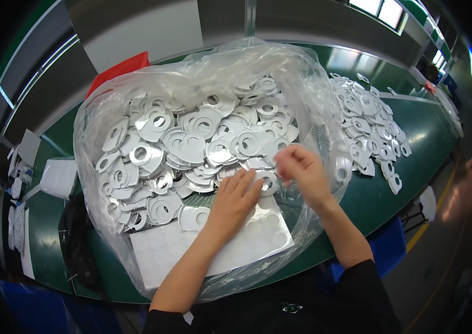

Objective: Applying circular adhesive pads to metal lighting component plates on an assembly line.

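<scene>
My left hand [235, 199] reaches palm down over a white sheet, its thumb and fingertips closed against the edge of a flat white plate with a round hole [270, 183]. Just right of that plate, my right hand [303, 171] is raised with curled, pinched fingers, somewhat blurred by motion. Anything between those fingertips is too small to make out. The white sheet [163, 250], marked with faint round outlines, lies under my left wrist. Another holed plate [194, 218] rests at the sheet's upper edge. A big heap of similar plates [193, 147] spreads beyond my hands.
A clear plastic bag [94, 119] surrounds the heap on the green table [431, 119]. More plates [367, 106] lie loose to the right. A red bin [118, 71] stands behind the bag; a white packet [58, 177] and black bag [77, 245] are at left.
</scene>
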Tool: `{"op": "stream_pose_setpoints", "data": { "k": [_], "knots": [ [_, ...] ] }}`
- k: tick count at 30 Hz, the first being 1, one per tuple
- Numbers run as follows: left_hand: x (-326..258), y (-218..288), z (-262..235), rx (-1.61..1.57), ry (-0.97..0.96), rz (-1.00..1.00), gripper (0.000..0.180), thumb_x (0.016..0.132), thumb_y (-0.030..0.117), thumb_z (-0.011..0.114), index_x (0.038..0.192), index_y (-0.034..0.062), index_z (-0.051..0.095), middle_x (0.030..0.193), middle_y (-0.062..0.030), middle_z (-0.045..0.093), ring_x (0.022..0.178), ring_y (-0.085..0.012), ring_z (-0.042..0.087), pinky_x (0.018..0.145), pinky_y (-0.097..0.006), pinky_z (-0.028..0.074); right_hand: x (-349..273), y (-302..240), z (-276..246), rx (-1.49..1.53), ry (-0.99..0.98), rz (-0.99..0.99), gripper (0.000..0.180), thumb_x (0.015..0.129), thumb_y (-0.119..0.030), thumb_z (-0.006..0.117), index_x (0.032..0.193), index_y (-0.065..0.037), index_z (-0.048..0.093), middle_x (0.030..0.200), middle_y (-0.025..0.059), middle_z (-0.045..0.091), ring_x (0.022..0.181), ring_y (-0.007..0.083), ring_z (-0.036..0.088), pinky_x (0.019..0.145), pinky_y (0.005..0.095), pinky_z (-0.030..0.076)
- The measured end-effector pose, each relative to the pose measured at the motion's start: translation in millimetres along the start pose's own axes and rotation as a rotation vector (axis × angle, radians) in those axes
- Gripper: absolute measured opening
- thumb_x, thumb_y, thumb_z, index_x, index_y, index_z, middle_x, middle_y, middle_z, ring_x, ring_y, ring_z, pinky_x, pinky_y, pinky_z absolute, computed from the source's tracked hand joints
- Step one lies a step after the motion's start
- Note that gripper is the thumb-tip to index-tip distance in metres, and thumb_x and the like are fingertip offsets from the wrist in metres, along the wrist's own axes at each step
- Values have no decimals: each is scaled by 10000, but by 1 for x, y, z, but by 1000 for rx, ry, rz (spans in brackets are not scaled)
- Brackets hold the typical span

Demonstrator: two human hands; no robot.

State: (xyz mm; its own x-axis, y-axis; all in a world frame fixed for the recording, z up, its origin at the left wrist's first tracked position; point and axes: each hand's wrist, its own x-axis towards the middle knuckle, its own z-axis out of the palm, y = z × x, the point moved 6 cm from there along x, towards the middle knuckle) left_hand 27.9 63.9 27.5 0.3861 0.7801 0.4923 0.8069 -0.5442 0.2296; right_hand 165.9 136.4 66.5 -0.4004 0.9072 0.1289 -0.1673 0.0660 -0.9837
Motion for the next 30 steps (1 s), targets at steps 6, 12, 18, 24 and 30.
{"op": "stream_pose_setpoints", "data": {
  "k": [6, 12, 18, 24, 30],
  "knots": [
    [0, -18, -23, -154, 282, -254, 670, 695, 49, 688, 1303, 14, 409, 1167, -211, 466, 1048, -377, 464, 931, -421, 397, -24, 16, 50, -683, -668, 28, 124, 800, -138, 694, 849, -27, 668, 786, 67, 655, 668, 157, 595, 611, 270, 461],
    [-14, -50, -15, -1424, 563, -667, 574, 848, 129, 523, 1372, 65, 298, 1168, -148, 499, 1055, -266, 532, 891, -414, 462, -26, 38, 49, -970, -428, -163, 249, 720, -193, 733, 875, -37, 615, 883, 108, 589, 895, 308, 573, 759, 401, 461],
    [-16, -35, 9, -2270, 379, -686, 442, 929, 370, 314, 1257, 93, 416, 1287, -213, 473, 1115, -347, 521, 861, -404, 474, -28, 40, 55, -1044, -426, -68, 308, 694, -154, 752, 922, -31, 585, 942, 117, 575, 941, 314, 558, 802, 414, 457],
    [-19, -38, 25, -2215, 334, -797, 567, 979, 538, 156, 1193, 104, 450, 1212, -212, 530, 1062, -322, 552, 750, -371, 476, -25, 41, 56, -1006, -414, -90, 303, 658, -131, 767, 879, -30, 586, 910, 145, 570, 917, 321, 555, 791, 400, 452],
    [-23, -42, 33, -2200, 361, -783, 510, 1002, 473, 167, 1178, 127, 497, 1237, -203, 521, 1035, -321, 556, 745, -362, 472, -41, 38, 66, -1091, -436, -245, 221, 700, -103, 699, 886, -47, 596, 875, 95, 572, 893, 280, 559, 738, 376, 471]
  ]
}}
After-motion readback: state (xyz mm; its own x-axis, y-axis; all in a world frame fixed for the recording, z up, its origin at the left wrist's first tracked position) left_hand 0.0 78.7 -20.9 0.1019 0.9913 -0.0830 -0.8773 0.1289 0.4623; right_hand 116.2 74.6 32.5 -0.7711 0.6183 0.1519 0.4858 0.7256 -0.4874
